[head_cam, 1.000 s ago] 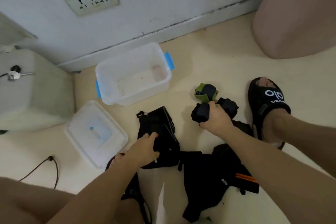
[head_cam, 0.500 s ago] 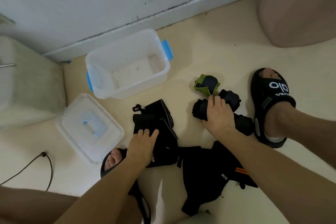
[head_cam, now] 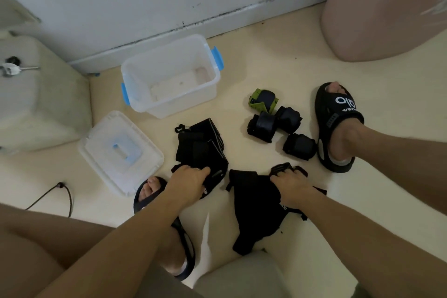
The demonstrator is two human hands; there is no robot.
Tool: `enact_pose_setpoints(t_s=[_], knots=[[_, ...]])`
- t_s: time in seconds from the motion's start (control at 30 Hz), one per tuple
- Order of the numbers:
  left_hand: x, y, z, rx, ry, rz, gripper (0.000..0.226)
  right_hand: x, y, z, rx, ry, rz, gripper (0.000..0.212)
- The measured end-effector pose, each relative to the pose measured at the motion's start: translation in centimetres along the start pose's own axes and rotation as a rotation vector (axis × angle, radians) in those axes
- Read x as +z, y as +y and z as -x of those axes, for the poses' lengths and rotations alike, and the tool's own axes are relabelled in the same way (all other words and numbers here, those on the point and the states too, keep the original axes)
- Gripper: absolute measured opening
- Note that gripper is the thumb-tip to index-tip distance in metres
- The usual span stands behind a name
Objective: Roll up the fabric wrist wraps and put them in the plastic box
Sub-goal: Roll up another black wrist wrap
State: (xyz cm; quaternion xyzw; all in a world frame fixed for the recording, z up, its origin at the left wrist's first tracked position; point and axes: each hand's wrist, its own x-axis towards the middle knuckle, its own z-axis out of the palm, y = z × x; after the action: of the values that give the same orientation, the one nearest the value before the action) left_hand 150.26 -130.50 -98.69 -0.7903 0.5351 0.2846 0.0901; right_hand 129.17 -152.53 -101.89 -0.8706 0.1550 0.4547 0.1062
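2 hands [head_cam: 191,180] [head_cam: 291,185] grip flat, unrolled wraps [head_cam: 200,150].

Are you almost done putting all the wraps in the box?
Not yet. Four rolled wraps sit on the floor, one of them green. The plastic box holds none, and its lid lies beside it. The left hand and right hand each grip an unrolled black wrap, still to roll.
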Motion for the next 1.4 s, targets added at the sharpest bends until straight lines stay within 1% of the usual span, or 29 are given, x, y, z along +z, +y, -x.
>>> enact_pose_setpoints(t_s=[0.07, 0.1, 0.17, 0.23, 0.3, 0.37, 0.43, 0.5, 0.6, 0.63, 0.67, 0.73, 0.83, 0.93, 1.03, 1.13, 1.17, 1.3, 1.4], knots=[[-0.2, 0.0, 0.5, -0.006, 0.082, 0.095, 0.020, 1.1, 0.8, 0.9, 0.033, 0.036, 0.068, 0.064], [-0.4, 0.1, 0.6, -0.020, 0.097, 0.140, 0.021, 1.3, 1.2, 1.1, 0.040, 0.042, 0.079, 0.060], [-0.7, 0.2, 0.8, -0.043, 0.112, 0.211, 0.023, 1.0, 1.8, 1.9, 0.039, 0.044, 0.073, 0.045], [-0.9, 0.1, 1.0, -0.080, 0.136, 0.274, 0.026, 0.0, 1.8, 2.6, 0.042, 0.064, -0.003, 0.034], [-1.1, 0.1, 1.2, -0.131, 0.164, 0.330, 0.027, -1.2, 1.6, 3.3, 0.056, 0.030, -0.139, 0.032], [-1.4, 0.3, 1.4, -0.203, 0.140, 0.396, 0.028, -2.3, 1.2, 3.8, 0.058, -0.011, -0.324, 0.031], [-2.1, 0.8, 1.7, -0.256, 0.098, 0.477, 0.026, -3.5, 0.7, 4.0, 0.042, -0.003, -0.508, 0.032], [-2.5, 1.3, 1.8, -0.267, 0.102, 0.538, 0.020, -4.7, 0.2, 4.7, 0.023, 0.005, -0.676, 0.032], [-2.7, 1.7, 2.2, -0.297, 0.126, 0.631, 0.014, -6.8, -0.5, 6.3, -0.012, -0.001, -0.911, 0.014], [-2.9, 1.7, 2.4, -0.316, 0.125, 0.665, 0.015, -7.4, -0.6, 6.8, -0.021, -0.008, -0.986, 0.012], [-3.0, 1.7, 2.5, -0.335, 0.127, 0.694, 0.017, -7.9, -0.8, 7.3, -0.028, -0.024, -1.053, 0.012], [-3.3, 1.9, 2.9, -0.362, 0.134, 0.723, 0.020, -8.7, -1.1, 8.1, -0.032, -0.059, -1.182, 0.019], [-3.9, 2.1, 3.3, -0.373, 0.149, 0.711, 0.016, -9.5, -1.2, 9.0, -0.050, -0.084, -1.312, 0.026], [-4.4, 2.5, 4.0, -0.337, 0.145, 0.713, 0.019, -10.2, -1.2, 9.6, -0.071, -0.082, -1.395, 0.025], [-4.9, 3.0, 4.6, -0.322, 0.125, 0.736, 0.032, -10.2, -0.7, 9.8, -0.064, -0.084, -1.445, 0.023], [-5.5, 3.5, 4.9, -0.329, 0.105, 0.767, 0.041, -9.6, 0.0, 9.8, -0.014, -0.108, -1.507, 0.032], [-5.8, 3.7, 5.0, -0.330, 0.102, 0.788, 0.041, -9.5, 0.0, 9.9, -0.009, -0.110, -1.524, 0.032], [-6.8, 4.6, 5.1, -0.382, 0.145, 0.913, 0.039, -9.7, -0.2, 10.9, -0.039, -0.095, -1.557, 0.016], [-7.6, 5.0, 5.2, -0.416, 0.167, 1.006, 0.031, -10.2, -0.7, 11.2, -0.080, -0.107, -1.577, 0.015]])
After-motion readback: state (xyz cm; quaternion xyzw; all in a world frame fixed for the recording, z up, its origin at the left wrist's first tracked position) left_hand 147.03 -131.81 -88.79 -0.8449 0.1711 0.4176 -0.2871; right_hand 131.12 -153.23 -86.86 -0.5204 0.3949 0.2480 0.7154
